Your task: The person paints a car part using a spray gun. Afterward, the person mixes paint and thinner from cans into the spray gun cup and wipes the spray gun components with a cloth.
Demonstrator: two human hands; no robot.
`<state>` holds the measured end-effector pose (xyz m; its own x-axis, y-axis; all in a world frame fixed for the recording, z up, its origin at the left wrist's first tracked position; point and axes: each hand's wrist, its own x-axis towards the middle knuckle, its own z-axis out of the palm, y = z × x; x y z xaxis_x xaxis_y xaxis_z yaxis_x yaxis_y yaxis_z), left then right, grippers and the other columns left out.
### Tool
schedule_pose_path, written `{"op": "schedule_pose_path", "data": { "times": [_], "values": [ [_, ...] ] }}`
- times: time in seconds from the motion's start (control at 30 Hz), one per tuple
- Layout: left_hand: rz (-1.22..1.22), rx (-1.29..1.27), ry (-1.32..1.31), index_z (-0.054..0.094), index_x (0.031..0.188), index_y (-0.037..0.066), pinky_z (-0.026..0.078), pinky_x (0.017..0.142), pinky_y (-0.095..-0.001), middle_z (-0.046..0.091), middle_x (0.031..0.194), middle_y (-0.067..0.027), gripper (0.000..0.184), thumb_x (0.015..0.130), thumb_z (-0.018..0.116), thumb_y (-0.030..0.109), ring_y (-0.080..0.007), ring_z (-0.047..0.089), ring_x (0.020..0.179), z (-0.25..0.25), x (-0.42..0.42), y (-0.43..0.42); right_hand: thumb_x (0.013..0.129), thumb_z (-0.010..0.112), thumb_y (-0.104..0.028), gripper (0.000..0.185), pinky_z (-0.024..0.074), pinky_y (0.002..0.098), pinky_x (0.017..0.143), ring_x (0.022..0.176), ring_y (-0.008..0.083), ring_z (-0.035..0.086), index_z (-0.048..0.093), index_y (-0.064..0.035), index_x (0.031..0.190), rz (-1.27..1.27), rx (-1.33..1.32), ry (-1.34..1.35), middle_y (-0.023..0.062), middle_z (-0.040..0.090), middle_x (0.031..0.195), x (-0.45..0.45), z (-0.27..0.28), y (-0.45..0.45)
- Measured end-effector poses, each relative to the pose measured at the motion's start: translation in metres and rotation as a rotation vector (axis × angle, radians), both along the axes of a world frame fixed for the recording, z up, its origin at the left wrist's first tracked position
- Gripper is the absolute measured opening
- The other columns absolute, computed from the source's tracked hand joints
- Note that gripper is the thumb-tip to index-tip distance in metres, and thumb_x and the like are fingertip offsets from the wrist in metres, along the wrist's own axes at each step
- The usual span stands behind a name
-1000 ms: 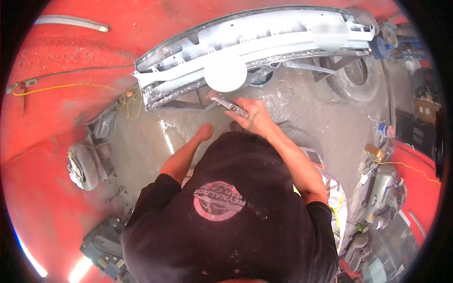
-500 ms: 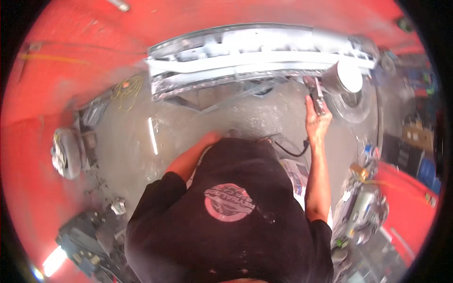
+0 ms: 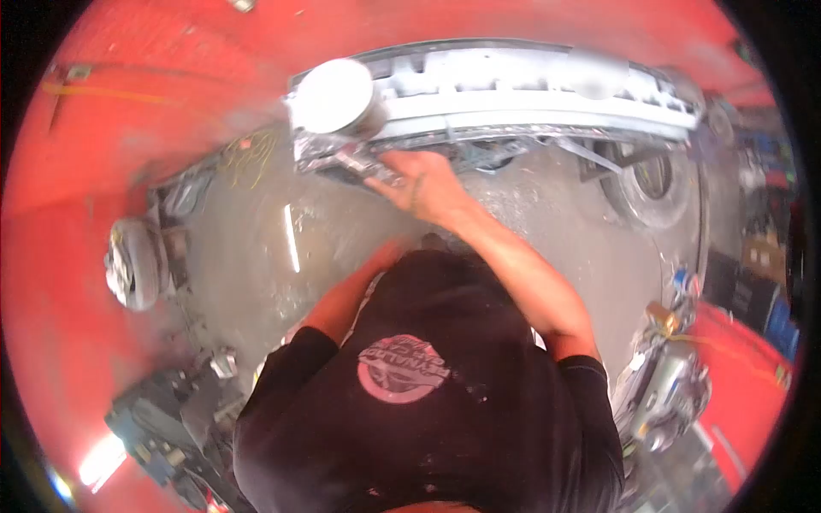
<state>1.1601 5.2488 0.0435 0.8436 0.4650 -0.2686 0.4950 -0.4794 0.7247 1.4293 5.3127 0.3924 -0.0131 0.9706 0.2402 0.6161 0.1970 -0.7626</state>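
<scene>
My right hand [image 3: 423,184] is wrapped around the grip of a paint spray gun [image 3: 372,165]. The gun's large cup, topped by a round white lid [image 3: 333,96], covers part of the left end of a long panel that looks like a car bumper [image 3: 530,107]. Wet-looking white and grey covers the panel, which lies crosswise in front of me. My left hand [image 3: 395,250] is low by my waist, smeared and partly hidden by my shirt, so its fingers do not show.
A wheel [image 3: 650,188] is beneath the panel's right end, and another wheel-like round part [image 3: 137,265] stands at the left. A yellow cord [image 3: 248,158] lies by the red wall. Metal parts [image 3: 676,393] and boxes [image 3: 764,259] line the right side.
My right hand has swept the spray gun from the panel's right end to its left end. My left hand stays low by my waist.
</scene>
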Motion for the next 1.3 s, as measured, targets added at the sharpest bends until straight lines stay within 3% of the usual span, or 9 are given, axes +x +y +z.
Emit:
{"op": "schedule_pose_path", "data": {
  "times": [0.27, 0.43, 0.67, 0.8, 0.9, 0.93, 0.97, 1.13, 1.3],
  "values": [
    [0.016, -0.284, 0.131, 0.074, 0.102, 0.001, 0.05, 0.093, -0.055, 0.069, 0.109, -0.0291, 0.035, 0.098, 0.056, 0.03, -0.0479, 0.064, 0.106, -0.038, -0.002, 0.016, 0.094, 0.074, -0.039, 0.037, 0.0564, 0.0525, 0.072, 0.079, 0.0436, 0.072, 0.074, -0.003, 0.101, -0.31, -0.175, -0.027, 0.023, 0.072, 0.081, 0.094, 0.033, -0.061],
    [-0.082, -0.113, 0.188, 0.073, 0.108, 0.004, 0.05, 0.091, -0.0565, 0.07, 0.106, -0.0259, 0.035, 0.098, 0.056, 0.033, -0.0478, 0.064, 0.104, -0.058, 0.035, 0.028, 0.093, 0.08, -0.033, 0.041, 0.0544, 0.0403, 0.066, 0.066, 0.0235, 0.071, 0.076, 0.0018, 0.113, -0.71, -0.147, -0.084, 0.0197, 0.071, 0.071, 0.205, 0.047, -0.115],
    [-0.214, -0.027, 0.111, 0.072, 0.106, 0.006, 0.05, 0.091, -0.0554, 0.072, 0.109, -0.0215, 0.035, 0.102, 0.051, 0.034, -0.0448, 0.064, 0.106, -0.022, 0.095, 0.029, 0.095, 0.076, -0.032, 0.037, 0.0539, 0.0449, 0.072, 0.075, 0.0417, 0.071, 0.075, 0.0025, 0.108, -1.014, -0.131, -0.269, 0.0234, 0.071, 0.078, 0.28, 0.079, -0.142],
    [-0.214, 0.015, -0.015, 0.072, 0.095, 0.003, 0.052, 0.085, -0.0559, 0.072, 0.101, -0.0217, 0.035, 0.1, 0.05, 0.03, -0.0441, 0.068, 0.097, -0.075, 0.097, 0.013, 0.096, 0.075, -0.029, 0.033, 0.0511, 0.0407, 0.066, 0.063, 0.0261, 0.062, 0.075, 0.0027, 0.106, -0.782, -0.125, -0.191, 0.0189, 0.069, 0.072, 0.239, 0.092, -0.112],
    [-0.081, -0.08, 0.176, 0.074, 0.1, 0.006, 0.052, 0.091, -0.0518, 0.071, 0.104, -0.0216, 0.032, 0.1, 0.051, 0.028, -0.0407, 0.067, 0.101, -0.028, 0.097, 0.015, 0.096, 0.076, -0.029, 0.034, 0.0503, 0.0393, 0.064, 0.06, 0.0241, 0.058, 0.075, 0.0023, 0.109, -0.568, -0.196, -0.099, 0.017, 0.068, 0.07, 0.184, 0.088, -0.077],
    [-0.044, -0.062, 0.104, 0.073, 0.093, 0.003, 0.051, 0.088, -0.0545, 0.07, 0.099, -0.0237, 0.031, 0.097, 0.051, 0.025, -0.0432, 0.067, 0.096, -0.025, 0.093, 0.013, 0.094, 0.08, -0.03, 0.037, 0.0474, 0.0335, 0.065, 0.067, 0.0119, 0.051, 0.076, 0.0013, 0.113, -0.549, -0.281, -0.051, 0.0007, 0.061, 0.071, 0.161, 0.089, -0.062],
    [-0.013, -0.042, 0.03, 0.072, 0.085, 0.001, 0.051, 0.085, -0.0572, 0.069, 0.094, -0.0258, 0.031, 0.095, 0.052, 0.022, -0.0457, 0.066, 0.092, -0.021, 0.088, 0.011, 0.093, 0.081, -0.031, 0.04, 0.0482, 0.0324, 0.066, 0.069, 0.0112, 0.051, 0.075, 0.0028, 0.114, -0.467, -0.262, -0.097, 0.0014, 0.062, 0.072, 0.142, 0.084, -0.05],
    [0.067, 0.058, 0.035, 0.073, 0.091, 0.0, 0.052, 0.089, -0.0558, 0.07, 0.1, -0.0272, 0.031, 0.095, 0.053, 0.023, -0.045, 0.067, 0.096, -0.065, 0.041, -0.002, 0.092, 0.078, -0.034, 0.045, 0.0562, 0.0441, 0.073, 0.076, 0.0368, 0.075, 0.073, 0.0039, 0.115, -0.106, -0.177, -0.157, 0.0264, 0.073, 0.081, 0.053, 0.056, 0.024],
    [0.246, 0.108, 0.063, 0.073, 0.115, 0.001, 0.051, 0.097, -0.0526, 0.07, 0.116, -0.0263, 0.032, 0.097, 0.053, 0.02, -0.0431, 0.068, 0.108, -0.151, -0.028, -0.044, 0.092, 0.076, -0.04, 0.043, 0.0572, 0.0465, 0.072, 0.075, 0.0414, 0.072, 0.074, -0.0006, 0.108, 0.055, -0.121, -0.107, 0.0221, 0.072, 0.079, -0.023, 0.047, 0.094]
  ]
}}
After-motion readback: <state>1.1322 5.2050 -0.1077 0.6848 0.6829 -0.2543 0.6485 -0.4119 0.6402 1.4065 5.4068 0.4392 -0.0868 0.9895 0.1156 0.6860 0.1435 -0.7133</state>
